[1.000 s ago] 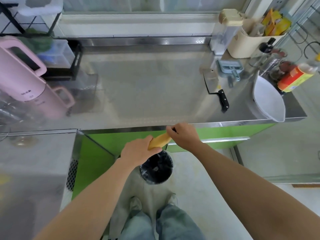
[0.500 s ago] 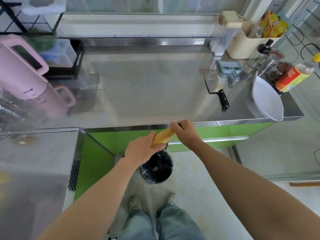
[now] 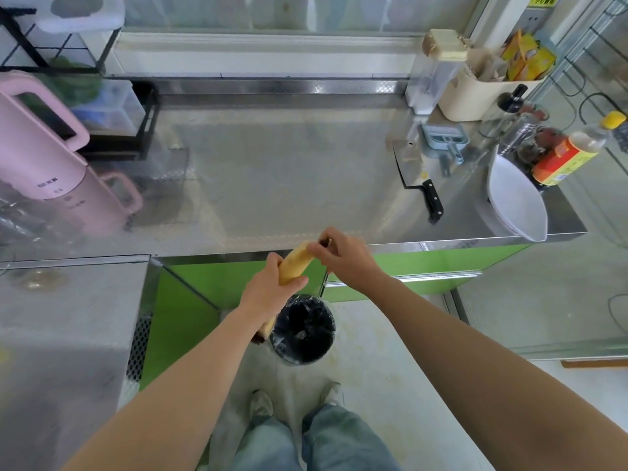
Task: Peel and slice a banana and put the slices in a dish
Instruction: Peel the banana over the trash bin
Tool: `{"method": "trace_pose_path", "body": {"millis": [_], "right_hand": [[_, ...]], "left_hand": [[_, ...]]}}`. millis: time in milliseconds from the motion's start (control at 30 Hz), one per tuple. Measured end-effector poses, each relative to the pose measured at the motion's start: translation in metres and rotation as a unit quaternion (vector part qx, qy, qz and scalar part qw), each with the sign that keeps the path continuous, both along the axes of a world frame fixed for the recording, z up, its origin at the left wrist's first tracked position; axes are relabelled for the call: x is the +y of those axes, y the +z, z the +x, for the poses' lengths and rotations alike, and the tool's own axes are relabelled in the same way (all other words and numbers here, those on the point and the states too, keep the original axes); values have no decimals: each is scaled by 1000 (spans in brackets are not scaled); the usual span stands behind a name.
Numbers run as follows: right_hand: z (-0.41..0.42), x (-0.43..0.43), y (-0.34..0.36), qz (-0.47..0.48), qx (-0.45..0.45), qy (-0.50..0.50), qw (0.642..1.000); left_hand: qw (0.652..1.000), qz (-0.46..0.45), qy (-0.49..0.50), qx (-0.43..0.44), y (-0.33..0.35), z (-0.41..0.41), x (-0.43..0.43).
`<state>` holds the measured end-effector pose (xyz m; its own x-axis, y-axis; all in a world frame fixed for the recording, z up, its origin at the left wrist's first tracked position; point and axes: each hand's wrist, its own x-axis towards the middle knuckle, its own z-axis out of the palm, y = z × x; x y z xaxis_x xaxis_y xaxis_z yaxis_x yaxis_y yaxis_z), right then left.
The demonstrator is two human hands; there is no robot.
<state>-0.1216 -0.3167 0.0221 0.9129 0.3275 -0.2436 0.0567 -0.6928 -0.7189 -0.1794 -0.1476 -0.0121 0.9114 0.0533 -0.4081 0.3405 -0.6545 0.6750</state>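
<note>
A yellow banana (image 3: 296, 262) in its peel is held in front of the counter's front edge, above a black-lined bin (image 3: 303, 328). My left hand (image 3: 268, 289) is wrapped around its lower half; the bottom end pokes out below my wrist. My right hand (image 3: 343, 258) pinches the banana's upper tip and dark stem. A cleaver with a black handle (image 3: 417, 176) lies on the steel counter to the right. A white boat-shaped dish (image 3: 516, 198) sits at the counter's right end.
A pink kettle (image 3: 40, 144) stands at the counter's left. Oil and sauce bottles (image 3: 565, 154), a cream bin of packets (image 3: 482, 86) and a small blue dustpan (image 3: 445, 136) crowd the back right. My feet are on the floor beside the bin.
Both hands have lifted the banana slightly toward the counter edge. My right hand has shifted its grip onto the tip and stem.
</note>
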Motion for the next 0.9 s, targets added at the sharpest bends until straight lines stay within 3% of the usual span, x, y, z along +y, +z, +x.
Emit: {"method": "trace_pose_path", "body": {"millis": [167,400,633,900], "right_hand": [[-2,0,1,162,53,-67,983],[3,4,0,147,16,-150,978],[3,1,8,165,9,-97,982],[-2,5,5,223,-7,-107,969]], "left_hand": [[995,-85,-10,53,5,4,-1],[980,-173,-12,95,15,5,-13],[980,-170,-44,99,14,6,-10],[980,-179,-34,81,17,3,-10]]}}
